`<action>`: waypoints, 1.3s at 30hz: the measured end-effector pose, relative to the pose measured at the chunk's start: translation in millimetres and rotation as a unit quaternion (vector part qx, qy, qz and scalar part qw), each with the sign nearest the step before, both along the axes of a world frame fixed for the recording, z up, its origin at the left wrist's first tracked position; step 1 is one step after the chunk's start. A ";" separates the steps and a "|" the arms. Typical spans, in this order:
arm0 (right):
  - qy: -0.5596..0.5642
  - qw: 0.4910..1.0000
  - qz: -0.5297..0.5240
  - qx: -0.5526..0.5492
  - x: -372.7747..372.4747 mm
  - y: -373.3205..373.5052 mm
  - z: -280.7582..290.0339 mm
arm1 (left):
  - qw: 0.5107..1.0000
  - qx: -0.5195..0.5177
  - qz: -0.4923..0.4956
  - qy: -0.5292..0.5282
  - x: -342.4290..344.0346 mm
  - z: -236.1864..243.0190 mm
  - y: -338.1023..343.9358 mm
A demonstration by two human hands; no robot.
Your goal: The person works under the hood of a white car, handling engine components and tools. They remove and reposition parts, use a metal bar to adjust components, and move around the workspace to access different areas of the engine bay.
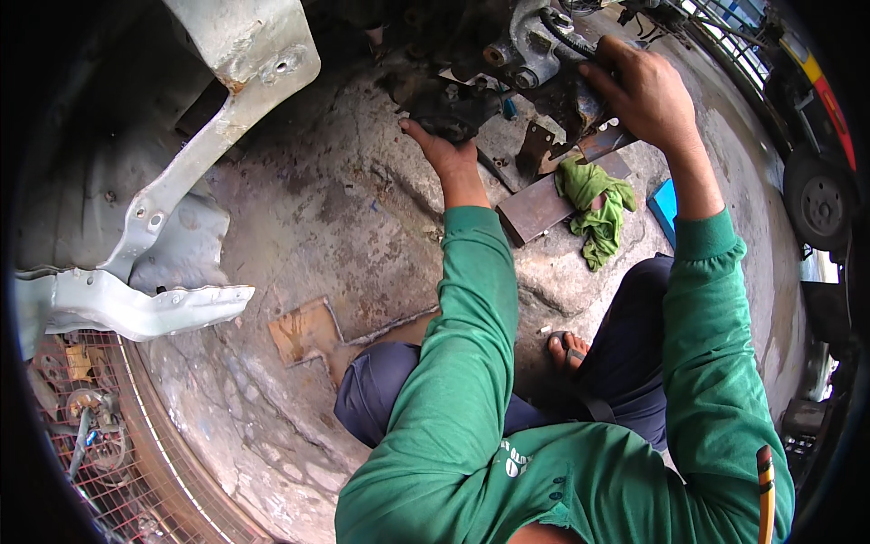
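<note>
At the top centre, a dark, greasy vehicle part (444, 107) rests in my left hand (446, 161), which cups it from below with the thumb out to the left. Its other fingers are mostly hidden behind the part. Further right my right hand (651, 95) is closed, fingers curled down beside a grey cast metal piece (535, 54) with round bushings. A black ribbed hose (566, 36) runs toward its knuckles. What those fingers grip is hidden. Below them hangs a dark, rusty bracket (571, 113).
A green rag (594, 199) lies over a brown metal block (536, 213) on the stained concrete, with a blue flat object (663, 210) to the right. A silver body frame (172, 172) juts in at left, above a red wire grid (82, 426). A wheel (820, 204) stands far right.
</note>
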State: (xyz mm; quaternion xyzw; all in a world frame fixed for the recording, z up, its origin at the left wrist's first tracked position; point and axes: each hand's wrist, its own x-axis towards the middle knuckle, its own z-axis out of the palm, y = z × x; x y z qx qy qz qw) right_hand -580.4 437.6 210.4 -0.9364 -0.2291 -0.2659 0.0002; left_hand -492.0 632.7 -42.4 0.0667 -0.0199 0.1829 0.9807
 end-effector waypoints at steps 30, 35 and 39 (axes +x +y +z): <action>0.016 1.000 -0.024 -0.003 -1.6 1.6 1.6 | 1.000 0.008 0.000 0.016 1.0 -2.0 1.4; 0.009 1.000 -0.020 -0.003 -0.9 0.8 0.3 | 1.000 0.013 0.003 0.007 1.5 -4.2 2.6; 0.008 1.000 -0.018 -0.004 -0.6 -1.0 -0.2 | 1.000 0.012 0.001 0.022 -0.6 -0.6 0.3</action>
